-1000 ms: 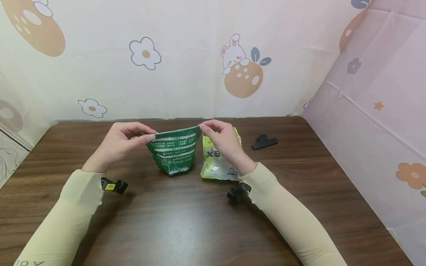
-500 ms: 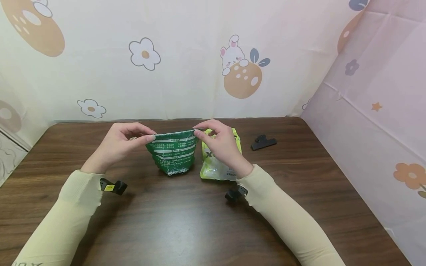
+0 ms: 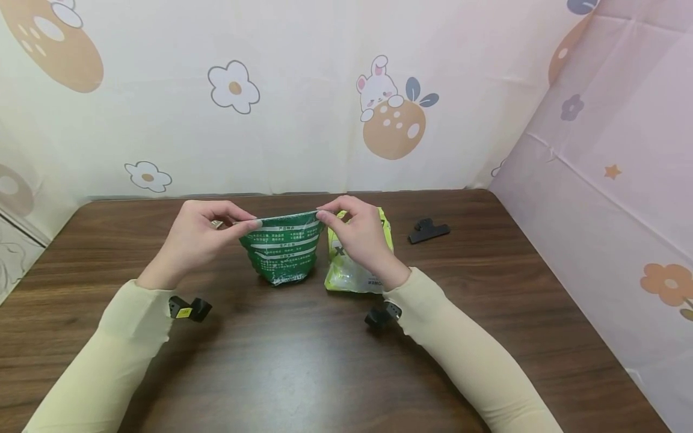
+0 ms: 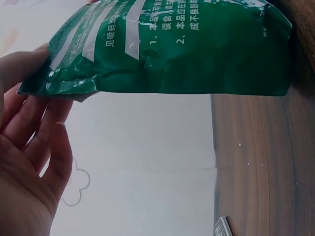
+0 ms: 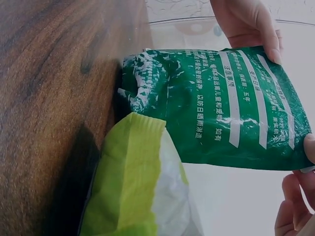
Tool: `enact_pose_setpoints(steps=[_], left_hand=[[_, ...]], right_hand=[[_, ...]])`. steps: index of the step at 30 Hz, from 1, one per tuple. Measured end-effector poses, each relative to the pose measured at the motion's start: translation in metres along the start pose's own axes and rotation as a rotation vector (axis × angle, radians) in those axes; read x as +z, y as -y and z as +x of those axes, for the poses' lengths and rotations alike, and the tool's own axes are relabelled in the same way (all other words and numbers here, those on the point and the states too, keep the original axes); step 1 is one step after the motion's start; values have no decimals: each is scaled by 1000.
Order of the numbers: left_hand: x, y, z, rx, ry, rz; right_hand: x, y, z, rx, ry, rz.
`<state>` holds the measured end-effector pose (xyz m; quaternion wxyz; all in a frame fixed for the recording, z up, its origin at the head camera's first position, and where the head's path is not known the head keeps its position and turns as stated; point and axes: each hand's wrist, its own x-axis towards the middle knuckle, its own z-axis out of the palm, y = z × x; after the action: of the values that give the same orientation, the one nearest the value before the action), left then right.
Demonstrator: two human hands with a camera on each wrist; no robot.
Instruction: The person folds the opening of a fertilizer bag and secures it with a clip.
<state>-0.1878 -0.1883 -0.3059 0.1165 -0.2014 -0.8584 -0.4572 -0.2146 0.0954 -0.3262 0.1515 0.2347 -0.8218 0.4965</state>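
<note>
Green pouch [image 3: 284, 252] stands on the desk [image 3: 298, 361]; our left grip [image 3: 200, 231] and right grip [image 3: 364, 236] pinch its top edge near both ends. We judge it light, pliable, slick: best held there.

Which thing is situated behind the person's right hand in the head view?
A yellow-green bag; its left, bottom and upper right show. The right hand, pinching the green pouch, covers the bag's middle, which cannot be seen.
</note>
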Motion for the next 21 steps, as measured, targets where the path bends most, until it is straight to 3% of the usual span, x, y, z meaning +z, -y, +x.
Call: enact_pose_setpoints(steps=[8,17,21], left_hand=[[-1,-5,-1,43,-39,101],[0,-3,0,0,-40,70],[1,-4,0,-8,-31,60]], right_hand=[[1,0,1,-27,18,4],[0,-1,0,-5,40,29],[4,2,-1,-40,70,44]])
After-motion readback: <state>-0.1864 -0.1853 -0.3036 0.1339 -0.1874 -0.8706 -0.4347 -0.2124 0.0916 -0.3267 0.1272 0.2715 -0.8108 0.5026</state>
